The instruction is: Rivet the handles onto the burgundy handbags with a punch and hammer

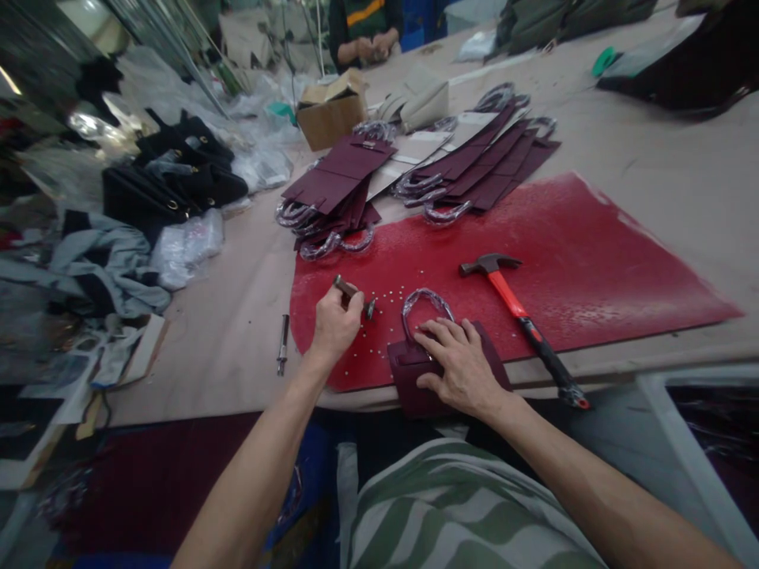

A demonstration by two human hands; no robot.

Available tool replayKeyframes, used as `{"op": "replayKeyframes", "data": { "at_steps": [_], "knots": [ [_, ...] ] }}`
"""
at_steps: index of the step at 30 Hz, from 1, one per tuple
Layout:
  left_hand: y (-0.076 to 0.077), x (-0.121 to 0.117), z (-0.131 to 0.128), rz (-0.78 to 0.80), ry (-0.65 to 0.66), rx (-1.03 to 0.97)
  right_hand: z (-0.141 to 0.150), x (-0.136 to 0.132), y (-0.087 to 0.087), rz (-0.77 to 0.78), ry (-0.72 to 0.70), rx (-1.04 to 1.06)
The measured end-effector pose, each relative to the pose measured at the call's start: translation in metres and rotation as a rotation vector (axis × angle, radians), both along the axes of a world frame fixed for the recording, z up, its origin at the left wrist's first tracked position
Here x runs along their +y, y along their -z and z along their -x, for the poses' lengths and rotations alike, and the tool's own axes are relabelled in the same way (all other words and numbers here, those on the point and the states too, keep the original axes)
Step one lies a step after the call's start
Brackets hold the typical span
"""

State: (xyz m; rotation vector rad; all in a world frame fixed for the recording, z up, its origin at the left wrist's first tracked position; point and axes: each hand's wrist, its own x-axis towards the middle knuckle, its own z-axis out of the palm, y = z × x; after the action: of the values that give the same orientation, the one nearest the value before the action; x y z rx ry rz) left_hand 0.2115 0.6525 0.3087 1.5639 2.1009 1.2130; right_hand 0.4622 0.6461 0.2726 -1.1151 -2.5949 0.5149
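Observation:
My left hand [339, 320] is closed round a short metal hand punch [345, 288], held tilted over the red mat [569, 269]. Near the punch tip sits a small dark round piece [370, 309]; whether it belongs to the tool I cannot tell. Spread fingers of my right hand [456, 359] rest on a maroon bag panel [409, 379] at the mat's front edge. A plastic-wrapped handle [428, 295] loops up from that panel. Several tiny pale dots [379, 336] are scattered between both hands. To the right lies a claw hammer [510, 296] with a red and black grip.
Stacks of maroon panels with wrapped handles [341, 178] [474, 166] lie behind the mat. A slim metal tool [283, 344] is left of it. Black bags [178, 170] and plastic crowd the left. Across the table are a cardboard box [332, 114] and another person's hands [371, 50].

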Motion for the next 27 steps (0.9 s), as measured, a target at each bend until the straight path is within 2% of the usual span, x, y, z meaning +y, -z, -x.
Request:
{"op": "replayKeyframes", "data": {
  "at_steps": [3, 7, 13, 16, 19, 24, 26, 27],
  "knots": [
    [0.013, -0.020, -0.008, -0.068, 0.029, -0.013, -0.001, 0.000, 0.000, -0.003, -0.003, -0.001],
    [0.029, -0.022, -0.011, -0.092, -0.055, -0.070, 0.000, 0.001, 0.001, -0.012, -0.002, -0.006],
    [0.047, -0.019, -0.005, -0.077, 0.016, -0.484, 0.000, 0.001, 0.002, -0.010, -0.005, -0.008],
    [0.051, -0.025, -0.006, -0.090, -0.002, -0.574, 0.000, 0.000, 0.002, -0.015, -0.002, -0.006],
    [0.050, -0.034, -0.008, -0.102, 0.029, -0.459, 0.000, 0.000, 0.002, -0.017, -0.003, -0.008],
    [0.041, -0.040, -0.007, -0.151, 0.230, -0.093, 0.001, 0.000, 0.002, -0.018, -0.002, -0.012],
    [0.039, -0.038, -0.009, -0.174, 0.226, 0.006, 0.001, 0.000, 0.001, -0.017, -0.002, -0.017],
    [0.038, -0.036, -0.010, -0.183, 0.176, 0.047, 0.001, 0.000, 0.001, -0.016, -0.002, -0.019]
  ]
}}
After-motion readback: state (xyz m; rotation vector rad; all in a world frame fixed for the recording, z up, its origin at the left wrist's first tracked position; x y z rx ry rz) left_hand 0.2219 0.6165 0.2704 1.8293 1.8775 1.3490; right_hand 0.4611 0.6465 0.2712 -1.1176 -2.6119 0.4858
